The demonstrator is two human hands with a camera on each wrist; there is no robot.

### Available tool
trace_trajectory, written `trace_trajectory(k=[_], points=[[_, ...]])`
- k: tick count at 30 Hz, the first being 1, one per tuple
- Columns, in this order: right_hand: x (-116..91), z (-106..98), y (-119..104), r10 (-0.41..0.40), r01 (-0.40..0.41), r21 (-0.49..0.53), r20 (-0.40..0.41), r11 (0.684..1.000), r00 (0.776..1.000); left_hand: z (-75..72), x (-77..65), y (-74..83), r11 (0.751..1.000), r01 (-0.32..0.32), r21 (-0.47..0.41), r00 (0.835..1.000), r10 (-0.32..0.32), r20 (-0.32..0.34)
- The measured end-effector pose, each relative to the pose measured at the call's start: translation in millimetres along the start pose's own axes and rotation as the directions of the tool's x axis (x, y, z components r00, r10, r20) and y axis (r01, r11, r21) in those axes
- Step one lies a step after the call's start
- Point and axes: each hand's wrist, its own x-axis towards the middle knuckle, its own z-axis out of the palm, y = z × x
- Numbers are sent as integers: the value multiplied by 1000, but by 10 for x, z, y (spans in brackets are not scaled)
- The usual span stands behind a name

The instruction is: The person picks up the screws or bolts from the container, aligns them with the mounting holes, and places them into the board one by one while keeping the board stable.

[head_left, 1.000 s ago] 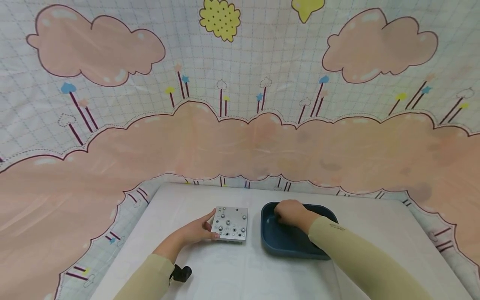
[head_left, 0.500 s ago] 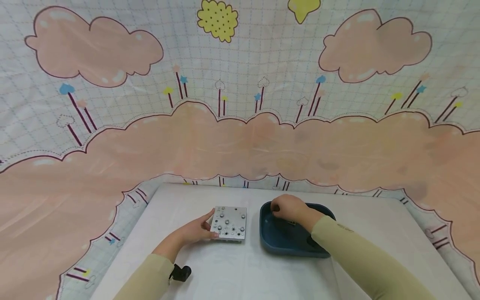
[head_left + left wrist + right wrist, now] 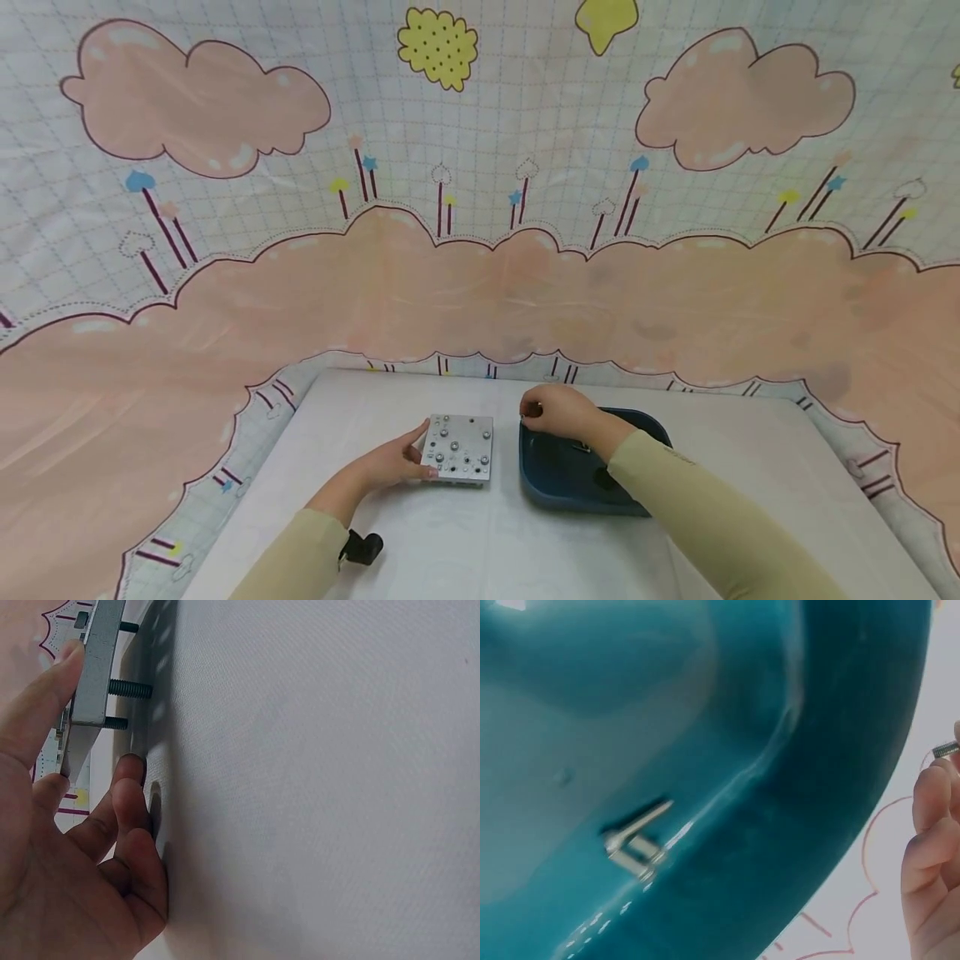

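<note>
Your left hand [image 3: 393, 463] grips the square silver metal block [image 3: 459, 446] by its left side, its fingers clamped on the edge. The block sits left of centre on the white-covered desk [image 3: 450, 554], and you have a rounded rectangular dark-blue tray [image 3: 534, 479] just to its right, a gap between them. From the head you see the block's upper face, dotted with round fastener heads and dark holes; your left wrist view shows what that hides, dark threaded bolts [image 3: 130, 689] sticking out of the underside, and your lower fingers curled beneath the block's level.

Your right hand [image 3: 562, 411] is over the far left corner of the tray, thumb and forefinger curled toward each other. The head view barely shows what they hold; your right wrist view gives the threaded end of a small grey metal screw [image 3: 945, 750] pinched in the fingers at the picture's right edge. That same view also shows a cluster of small silver metal fasteners [image 3: 634, 844] on the tray's floor, close to its wall and slightly blurred; from the head they are just a glint beside your wrist.

A small black wrist device [image 3: 363, 548] pokes out by your left sleeve. The markings on the block and the dark print on your right sleeve [image 3: 697, 492] are too small to read.
</note>
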Motion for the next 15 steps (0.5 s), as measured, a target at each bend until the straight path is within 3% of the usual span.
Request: trace_trajectory(k=[15], points=[[349, 92, -460, -34, 32, 67, 32, 997, 999, -4, -10, 0, 1000, 21, 8, 1000, -21, -3]])
